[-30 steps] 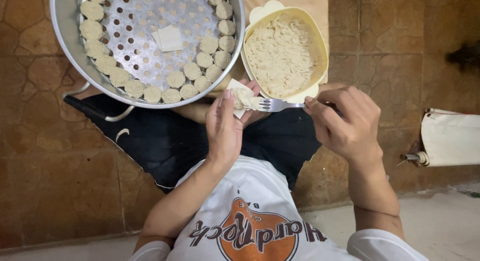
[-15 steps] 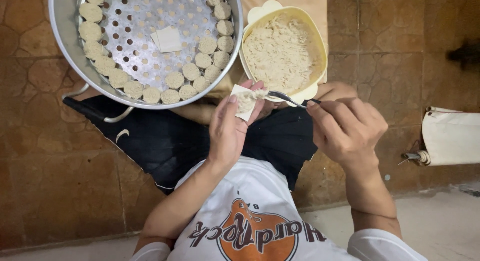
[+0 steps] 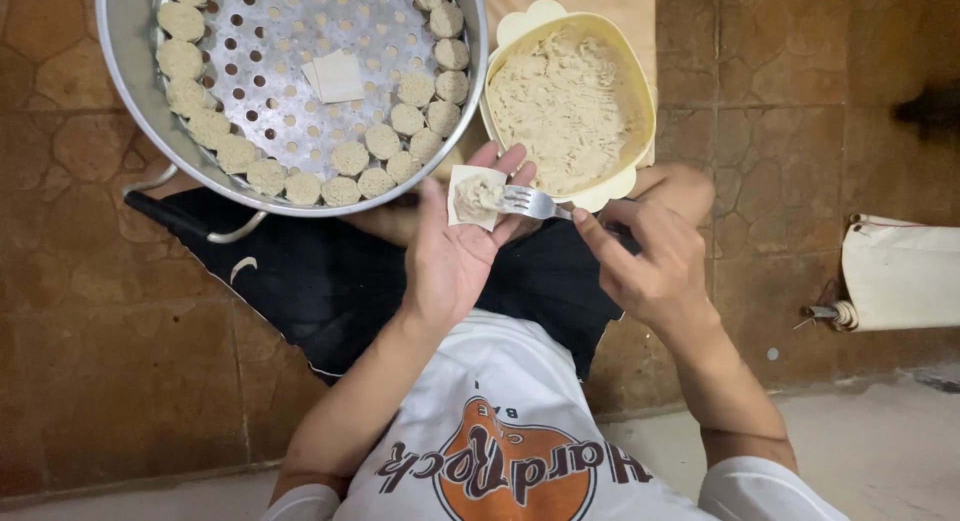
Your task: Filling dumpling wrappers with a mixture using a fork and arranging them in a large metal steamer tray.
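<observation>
Sitting on a brown tiled floor (image 3: 90, 361), the person works with everything grouped about a steel steamer (image 3: 290, 81). Inside the steamer, round dumplings (image 3: 350, 158) line the perforated tray along its left, lower and right edge, touching one another, and a small stack of square wrappers (image 3: 335, 76) lies on the bare middle of the tray. Just below the steamer's rim lies dark cloth (image 3: 330, 281) over the person's lap. Below and right of the steamer, the left hand (image 3: 460, 251) is held palm up, fingers apart and slightly cupped, carrying one wrapper (image 3: 475, 196) with a lump of filling on it; the wrapper rests on the fingers, just clear of the steamer's rim. Right of that, a fork (image 3: 530, 203) touches the filling with its tines. Directly right of the steamer stands a pale yellow bowl (image 3: 640, 141) full of minced filling, its rim almost against the steamer's. Below the bowl, the right hand (image 3: 650, 256) has its fingers pinched together on the fork's handle. Far right of the steamer, well apart, a white cloth roll (image 3: 900, 276) lies on the floor.
</observation>
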